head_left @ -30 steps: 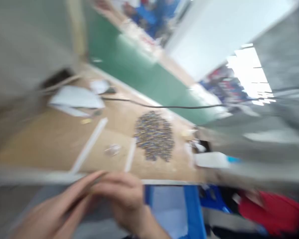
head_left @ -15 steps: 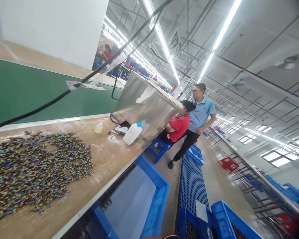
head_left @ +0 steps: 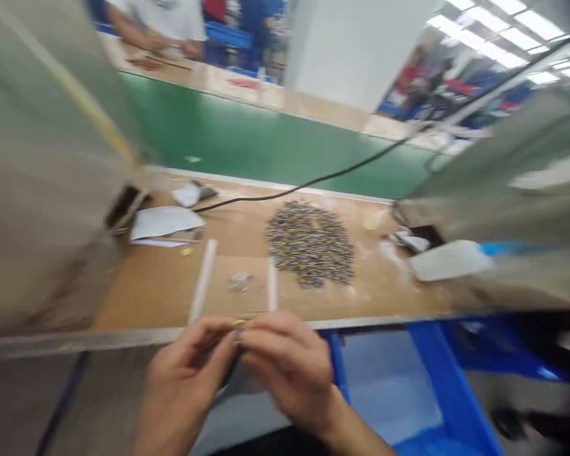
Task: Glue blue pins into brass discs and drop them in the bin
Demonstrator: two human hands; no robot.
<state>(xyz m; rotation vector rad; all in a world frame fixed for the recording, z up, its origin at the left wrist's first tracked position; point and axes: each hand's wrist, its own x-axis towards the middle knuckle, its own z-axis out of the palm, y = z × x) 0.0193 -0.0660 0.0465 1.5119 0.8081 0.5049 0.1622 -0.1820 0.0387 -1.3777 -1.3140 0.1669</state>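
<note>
My left hand [head_left: 185, 380] and my right hand [head_left: 287, 364] meet at the near edge of the wooden workbench [head_left: 161, 291], fingertips pinched together on a tiny yellowish part [head_left: 238, 324] between them. The picture is blurred by motion, so the part's shape stays unclear. On the bench beyond my hands lies a heap of small blue-and-yellow parts [head_left: 311, 244]. Two white strips [head_left: 203, 278] frame a patch of bench with a small crumpled scrap [head_left: 240, 282] on it.
A black cable [head_left: 313, 183] crosses the bench in front of a green conveyor belt [head_left: 266, 142]. White papers [head_left: 164, 221] lie at left, a white squeeze bottle [head_left: 449, 259] at right by a steel housing [head_left: 517, 164]. A blue bin [head_left: 437, 386] sits below. Another person's arms [head_left: 147, 38] work beyond the belt.
The view swung from my hands at the bench to the right down the factory aisle, then back to the bench. My hands are again pinched together at the near edge.
</note>
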